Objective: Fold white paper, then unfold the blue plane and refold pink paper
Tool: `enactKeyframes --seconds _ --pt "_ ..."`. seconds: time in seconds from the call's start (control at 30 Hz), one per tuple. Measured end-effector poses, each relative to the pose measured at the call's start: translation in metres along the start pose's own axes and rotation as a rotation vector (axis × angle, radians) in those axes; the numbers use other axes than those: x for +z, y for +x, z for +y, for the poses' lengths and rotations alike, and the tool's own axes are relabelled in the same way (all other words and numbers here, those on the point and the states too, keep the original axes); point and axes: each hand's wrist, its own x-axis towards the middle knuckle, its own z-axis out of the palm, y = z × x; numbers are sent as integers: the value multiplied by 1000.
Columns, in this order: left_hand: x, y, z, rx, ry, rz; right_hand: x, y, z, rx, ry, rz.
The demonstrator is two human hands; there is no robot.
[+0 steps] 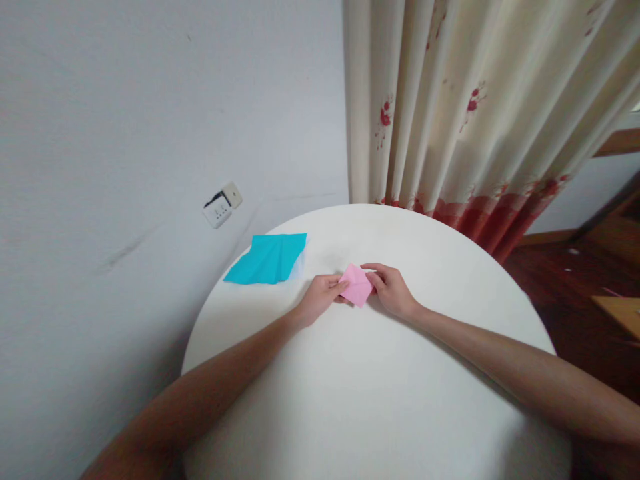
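A small pink folded paper (pixel 357 287) with crease lines is held between my two hands, over the middle of the white round table (pixel 360 393). My left hand (pixel 323 297) pinches its left corner, thumb on top and fingers underneath. On the opposite side, my right hand (pixel 390 288) grips the right edge with the thumb on the paper, while its index finger stretches out above the far edge. The underside of the paper and some fingertips are hidden.
A creased blue paper sheet (pixel 273 259), with a white layer under its right side, lies at the table's far left. Behind stand a pale wall with a power socket (pixel 218 212) and a floral curtain (pixel 450 120). A wooden piece of furniture (pixel 617 317) shows at right.
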Motion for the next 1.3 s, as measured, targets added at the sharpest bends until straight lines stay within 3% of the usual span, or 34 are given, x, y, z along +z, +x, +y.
enactKeyframes --seconds 0.17,0.4,0.53,0.7,0.9,1.1,1.3 --pt "-2 -3 5 -102 38 -125 -1 -2 -3 22 27 7" --pt "3 -3 5 -47 -61 -8 2 2 1 99 184 -105" --pt "5 -2 3 -23 -64 14 1 3 5 137 171 -69" --pt "5 -2 2 -13 -51 -21 0 2 4 122 84 -6" --pt "5 -4 0 -18 47 -13 1 -2 3 87 49 -125" --pt "7 -4 0 -47 85 -38 3 -2 3 51 70 -114" --pt "9 -6 0 -48 90 -67 2 -3 -1 26 123 -181"
